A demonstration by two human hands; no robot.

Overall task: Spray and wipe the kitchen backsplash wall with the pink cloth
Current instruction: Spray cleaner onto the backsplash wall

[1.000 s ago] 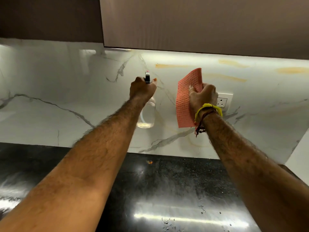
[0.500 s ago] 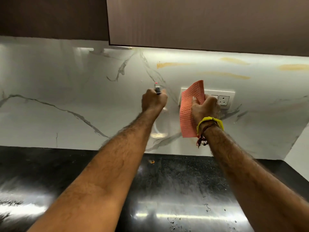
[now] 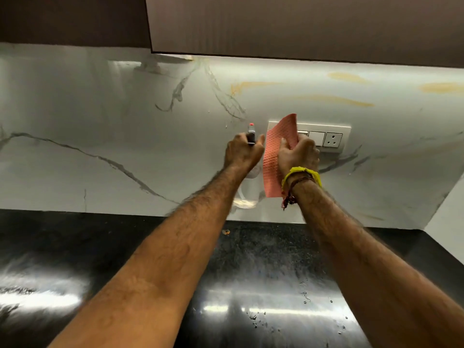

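Against the white veined marble backsplash [image 3: 100, 121], our left hand [image 3: 241, 154] grips a clear plastic spray bottle [image 3: 247, 194]. Our right hand [image 3: 297, 154] clutches the pink waffle-textured cloth [image 3: 276, 156] beside it.

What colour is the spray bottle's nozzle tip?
Red, on the spray bottle gripped by the left hand; seen in the head view.

Both of my forearms are bare right down from the elbow, with no sleeves showing anywhere, and they are covered in dark hair. On my right wrist I wear a bright yellow twisted thread band [image 3: 301, 174], and just behind it a thinner dark red-brown cord bracelet [image 3: 300, 182] whose knotted, frayed tail [image 3: 287, 200] hangs below the wrist. My left wrist and hand [image 3: 241, 153] are unadorned, and my right hand [image 3: 297, 153] carries no rings that I can make out.
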